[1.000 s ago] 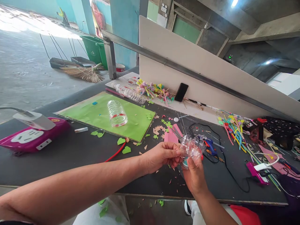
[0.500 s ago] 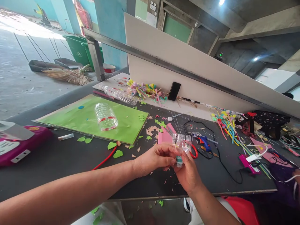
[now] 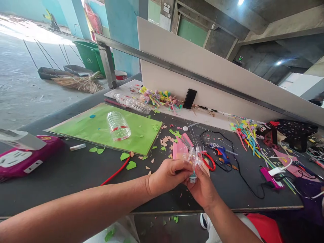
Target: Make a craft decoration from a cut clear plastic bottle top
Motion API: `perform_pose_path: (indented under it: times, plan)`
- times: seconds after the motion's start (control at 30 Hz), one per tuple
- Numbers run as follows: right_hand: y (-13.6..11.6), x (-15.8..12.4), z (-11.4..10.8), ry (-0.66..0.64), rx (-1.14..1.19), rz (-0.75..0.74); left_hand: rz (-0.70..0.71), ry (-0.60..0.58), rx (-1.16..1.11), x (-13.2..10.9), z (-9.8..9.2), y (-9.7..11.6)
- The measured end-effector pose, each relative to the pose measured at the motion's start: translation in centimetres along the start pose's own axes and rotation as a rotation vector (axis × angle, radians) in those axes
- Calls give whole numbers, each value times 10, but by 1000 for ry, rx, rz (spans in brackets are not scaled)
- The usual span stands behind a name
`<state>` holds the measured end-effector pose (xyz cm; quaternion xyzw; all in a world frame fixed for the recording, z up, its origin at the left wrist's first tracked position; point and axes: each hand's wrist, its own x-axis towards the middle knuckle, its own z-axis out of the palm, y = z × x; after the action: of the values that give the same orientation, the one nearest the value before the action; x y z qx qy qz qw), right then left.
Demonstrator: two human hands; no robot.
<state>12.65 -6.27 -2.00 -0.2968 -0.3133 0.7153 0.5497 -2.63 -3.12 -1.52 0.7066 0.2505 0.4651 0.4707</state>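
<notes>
Both my hands meet above the table's near edge around a clear plastic bottle top (image 3: 193, 178), its neck pointing down toward me and its cut end away from me. The fingers of my left hand (image 3: 172, 175) are pinched at its side; what lies between the fingertips is hidden. My right hand (image 3: 202, 189) curls around the other side, thumb along the plastic. Just beyond lie red-handled scissors (image 3: 209, 161) on pink paper (image 3: 178, 150). A clear cut bottle section (image 3: 117, 126) rests on a green sheet (image 3: 141, 141) to the left.
Paper stars and scraps (image 3: 167, 140) litter the middle. Right of them lie a blue glue gun (image 3: 223, 155) with a black cord and coloured pipe cleaners (image 3: 249, 138). A magenta power strip (image 3: 27, 158) sits at left. A phone (image 3: 189, 98) leans against the white panel (image 3: 202, 67).
My left fingers have shifted slightly at the bottle top, and its cut end looks narrower. The whole scene has slid a little to the right as the camera turned.
</notes>
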Motion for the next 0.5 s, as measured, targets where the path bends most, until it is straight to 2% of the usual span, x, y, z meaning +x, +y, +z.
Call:
perform_pose_path:
  times: [0.23, 0.4, 0.5]
  plan:
    - [0, -1, 0, 21, -6, -64, 14, 82, -65, 0, 5, 5]
    - [1, -2, 3, -18, -25, -47, 123, 28, 52, 0, 4, 8]
    - [2, -2, 2, -38, -13, -42, 165, 34, 121, 0, 3, 7]
